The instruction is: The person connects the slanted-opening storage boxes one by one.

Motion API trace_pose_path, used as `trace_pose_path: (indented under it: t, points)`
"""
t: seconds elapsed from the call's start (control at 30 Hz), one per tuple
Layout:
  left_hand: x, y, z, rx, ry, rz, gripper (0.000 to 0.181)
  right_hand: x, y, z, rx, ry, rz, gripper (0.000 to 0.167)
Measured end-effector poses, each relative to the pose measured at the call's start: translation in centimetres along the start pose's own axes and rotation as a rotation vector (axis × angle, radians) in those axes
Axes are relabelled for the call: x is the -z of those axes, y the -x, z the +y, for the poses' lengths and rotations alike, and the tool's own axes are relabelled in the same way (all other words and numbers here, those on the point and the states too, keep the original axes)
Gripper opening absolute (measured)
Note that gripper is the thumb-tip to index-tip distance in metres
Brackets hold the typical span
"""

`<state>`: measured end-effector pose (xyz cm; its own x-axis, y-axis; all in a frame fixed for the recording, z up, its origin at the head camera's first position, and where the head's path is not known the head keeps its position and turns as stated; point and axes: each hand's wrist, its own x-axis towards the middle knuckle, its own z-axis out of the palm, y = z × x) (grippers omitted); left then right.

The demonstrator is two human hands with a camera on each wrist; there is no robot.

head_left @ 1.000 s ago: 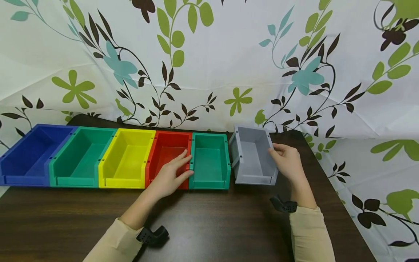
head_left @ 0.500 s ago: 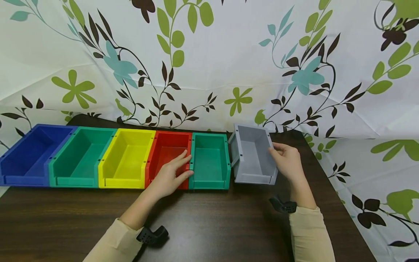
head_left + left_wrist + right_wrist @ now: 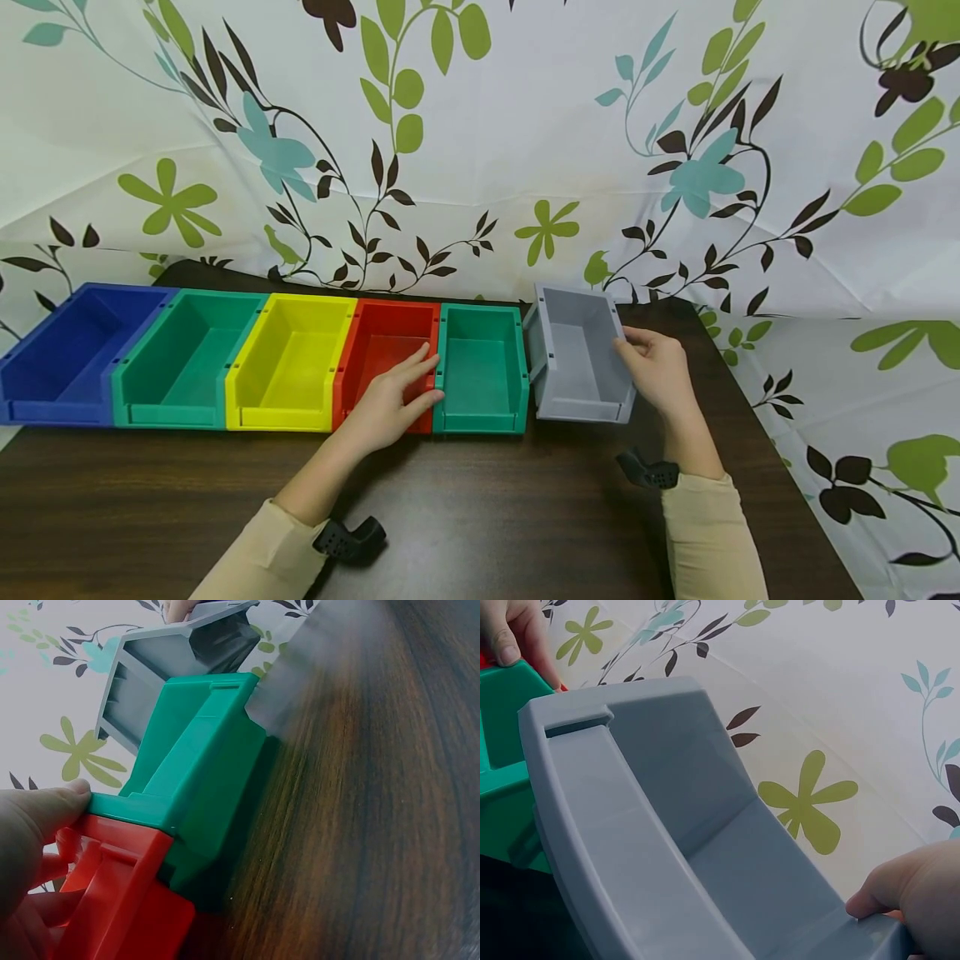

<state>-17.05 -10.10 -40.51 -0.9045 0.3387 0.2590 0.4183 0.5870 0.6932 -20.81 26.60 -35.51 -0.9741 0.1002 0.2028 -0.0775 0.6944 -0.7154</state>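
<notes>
My right hand (image 3: 660, 371) grips the right side wall of a grey plastic storage bin (image 3: 581, 354), thumb on the rim. This bin is tilted and appears raised beside the smaller green bin (image 3: 482, 371). My left hand (image 3: 386, 408) is at the adjoining walls of the red bin (image 3: 375, 333) and that green bin. In the left wrist view, the thumb (image 3: 56, 806) presses on the green bin's rim while the other fingers bend inside the red bin. The right wrist view shows the grey bin's front lip up close; its grip on the far side is partly hidden.
To the left, a yellow bin (image 3: 292, 358), a larger green bin (image 3: 187, 350) and a blue bin (image 3: 82, 358) continue the row. All stand on a dark wooden table (image 3: 487, 517). A white leaf-patterned cloth (image 3: 480, 150) hangs close behind them.
The grey bin has shifted very slightly to the left with my right hand. My left hand and the bins in the row stay in place.
</notes>
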Motion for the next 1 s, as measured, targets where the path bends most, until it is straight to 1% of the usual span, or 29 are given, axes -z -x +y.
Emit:
trace_pose_path:
  t: [0.57,1.0]
  points:
    - [-0.01,0.00,0.05,0.007,-0.008,0.002,0.061,-0.09,0.10,-0.08,0.013,0.008,-0.002,0.036]
    - [0.01,0.02,0.10,0.017,-0.006,0.001,0.061,-0.27,0.32,-0.88,-0.044,-0.013,0.028,0.037]
